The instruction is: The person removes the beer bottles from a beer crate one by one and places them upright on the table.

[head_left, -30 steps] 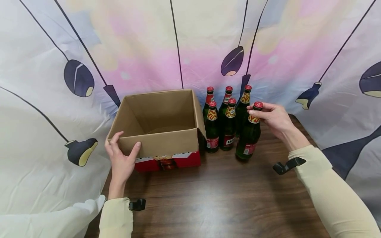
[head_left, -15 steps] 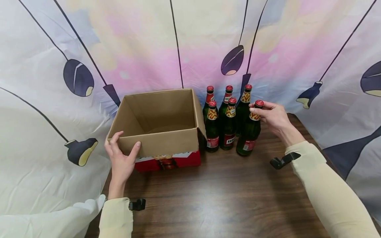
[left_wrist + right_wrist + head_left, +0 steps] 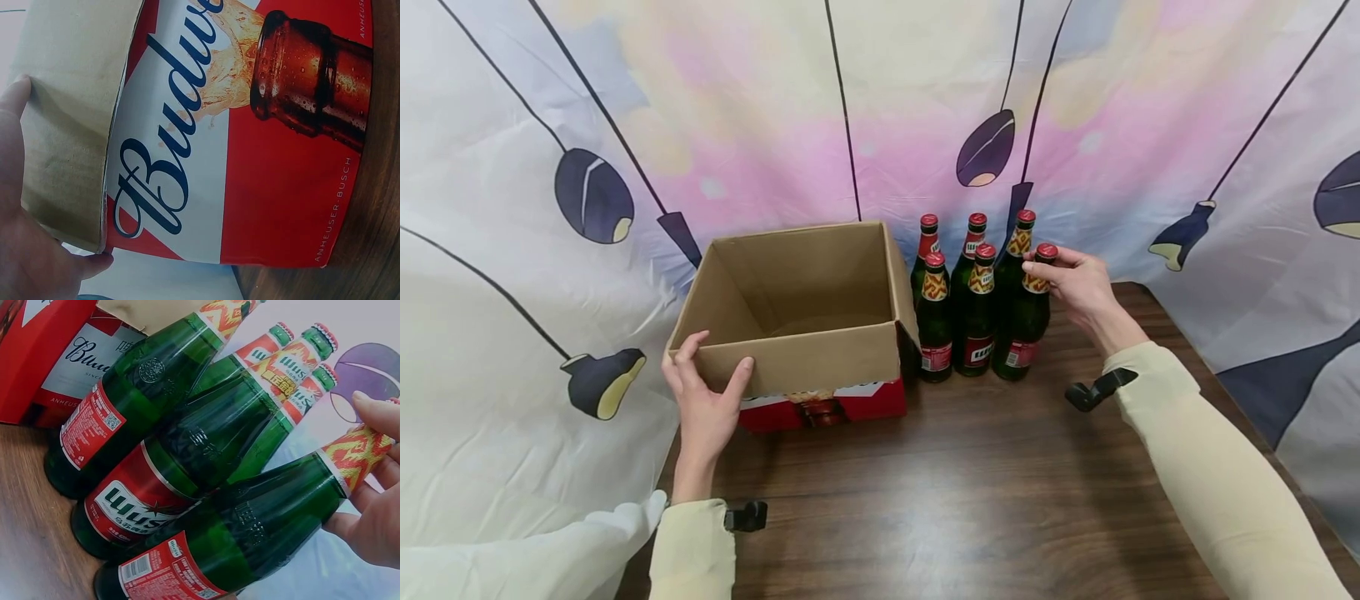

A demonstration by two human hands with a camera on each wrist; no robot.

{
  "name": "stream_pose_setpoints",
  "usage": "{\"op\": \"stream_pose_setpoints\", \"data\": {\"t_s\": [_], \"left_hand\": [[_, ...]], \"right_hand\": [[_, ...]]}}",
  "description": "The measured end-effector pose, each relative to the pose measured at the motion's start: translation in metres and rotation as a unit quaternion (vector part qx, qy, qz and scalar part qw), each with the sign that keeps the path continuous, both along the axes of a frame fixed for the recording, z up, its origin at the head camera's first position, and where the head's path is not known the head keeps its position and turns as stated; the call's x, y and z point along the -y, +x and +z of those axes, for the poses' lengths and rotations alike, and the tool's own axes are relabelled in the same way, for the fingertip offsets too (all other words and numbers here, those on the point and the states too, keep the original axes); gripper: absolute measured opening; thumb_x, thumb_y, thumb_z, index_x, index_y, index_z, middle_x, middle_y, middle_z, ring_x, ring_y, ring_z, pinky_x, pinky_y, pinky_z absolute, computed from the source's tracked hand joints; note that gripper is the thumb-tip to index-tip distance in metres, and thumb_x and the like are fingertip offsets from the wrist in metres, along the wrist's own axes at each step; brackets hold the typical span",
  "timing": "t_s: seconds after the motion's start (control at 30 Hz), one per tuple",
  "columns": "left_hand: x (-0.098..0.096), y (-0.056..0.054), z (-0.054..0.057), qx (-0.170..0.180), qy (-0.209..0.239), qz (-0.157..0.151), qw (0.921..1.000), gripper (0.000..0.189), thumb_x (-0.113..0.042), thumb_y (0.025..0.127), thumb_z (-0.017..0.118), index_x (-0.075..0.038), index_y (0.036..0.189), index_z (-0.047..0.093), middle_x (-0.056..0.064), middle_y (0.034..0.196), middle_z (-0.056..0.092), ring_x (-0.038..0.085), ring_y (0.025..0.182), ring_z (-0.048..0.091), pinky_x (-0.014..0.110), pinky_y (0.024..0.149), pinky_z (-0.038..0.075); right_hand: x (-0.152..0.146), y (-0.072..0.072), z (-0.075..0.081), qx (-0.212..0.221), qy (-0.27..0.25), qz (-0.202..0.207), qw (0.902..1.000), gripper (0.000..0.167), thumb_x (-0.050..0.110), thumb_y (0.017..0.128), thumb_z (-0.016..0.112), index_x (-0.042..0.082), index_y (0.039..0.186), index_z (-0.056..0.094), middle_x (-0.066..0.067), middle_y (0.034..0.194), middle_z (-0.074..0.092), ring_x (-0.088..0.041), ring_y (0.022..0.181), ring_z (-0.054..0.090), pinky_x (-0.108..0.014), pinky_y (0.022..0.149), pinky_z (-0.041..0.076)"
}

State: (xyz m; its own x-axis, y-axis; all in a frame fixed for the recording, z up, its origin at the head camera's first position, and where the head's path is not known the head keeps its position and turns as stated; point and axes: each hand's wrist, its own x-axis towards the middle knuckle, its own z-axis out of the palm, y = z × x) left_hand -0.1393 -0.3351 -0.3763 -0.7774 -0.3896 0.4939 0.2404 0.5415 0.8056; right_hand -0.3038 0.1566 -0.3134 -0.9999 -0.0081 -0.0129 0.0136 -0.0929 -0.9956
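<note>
My left hand (image 3: 706, 408) holds the front left corner of an open cardboard box (image 3: 823, 408), its thumb on the folded-out front flap (image 3: 69, 125). Inside the box, bare brown cardboard shows. To the right of the box stand green glass beer bottles with red caps, in a back row and a front row. At the right end of the front row, my right hand (image 3: 1084, 287) pinches a beer bottle (image 3: 1024, 325) by its patterned neck. This bottle is upright, close beside the middle front bottle (image 3: 976, 329). Its base seems to be on the table.
A brown wooden table (image 3: 940, 483) extends in front of the box and bottles. Behind and at both sides hangs a printed curtain (image 3: 775, 125). At the lower left, white cloth (image 3: 550, 542) comes near my left sleeve.
My right hand has moved the beer bottle back and slightly left, from in front of the row into line with it, and it now stands straighter. The left hand stays on the box.
</note>
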Motion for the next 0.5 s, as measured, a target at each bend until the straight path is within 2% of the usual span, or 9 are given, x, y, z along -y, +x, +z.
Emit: {"op": "stream_pose_setpoints", "data": {"t_s": [0.07,0.2,0.37,0.43,0.5], "left_hand": [[0.000,0.001,-0.001,-0.002,0.000,0.000,1.0000,0.070,-0.019,0.095,0.077,-0.020,0.155,0.039,0.017,0.166,0.012,0.033,0.156,0.018,0.066,0.122,0.021],[0.001,0.002,-0.003,-0.005,-0.001,0.002,1.0000,0.071,-0.017,0.094,0.078,-0.019,0.154,0.040,0.019,0.166,0.012,0.034,0.157,0.017,0.066,0.123,0.021],[0.003,0.001,-0.003,-0.014,-0.008,0.002,0.9999,0.072,-0.017,0.093,0.079,-0.019,0.154,0.041,0.021,0.165,0.015,0.034,0.154,0.022,0.064,0.120,0.023],[0.006,0.000,-0.003,-0.022,-0.012,0.001,0.9997,0.072,-0.016,0.093,0.079,-0.021,0.155,0.041,0.020,0.166,0.014,0.032,0.155,0.021,0.064,0.121,0.024],[0.010,0.000,-0.002,-0.028,-0.023,0.004,0.9993,0.073,-0.016,0.092,0.079,-0.022,0.156,0.043,0.017,0.170,0.013,0.031,0.158,0.017,0.065,0.123,0.021]], "right_hand": [[0.003,-0.002,-0.001,-0.012,-0.011,-0.003,0.9999,0.046,0.012,0.091,0.084,0.004,0.134,0.070,0.015,0.094,0.078,-0.003,0.098,0.068,-0.018,0.079,0.054],[0.007,-0.006,-0.005,-0.033,-0.008,-0.009,0.9994,0.039,0.011,0.091,0.084,0.005,0.128,0.074,0.015,0.093,0.079,-0.003,0.094,0.068,-0.018,0.076,0.053],[0.010,-0.008,-0.006,-0.032,-0.005,-0.018,0.9993,0.047,0.010,0.091,0.083,0.002,0.136,0.070,0.013,0.097,0.079,-0.004,0.095,0.066,-0.018,0.075,0.052],[0.011,-0.007,-0.005,-0.034,0.024,-0.017,0.9990,0.053,0.014,0.092,0.084,0.005,0.141,0.067,0.009,0.110,0.079,-0.005,0.104,0.065,-0.019,0.079,0.052],[0.011,-0.004,-0.002,-0.043,0.072,-0.010,0.9964,0.062,0.023,0.093,0.083,0.012,0.150,0.060,0.004,0.134,0.072,-0.009,0.120,0.062,-0.022,0.091,0.053]]}}
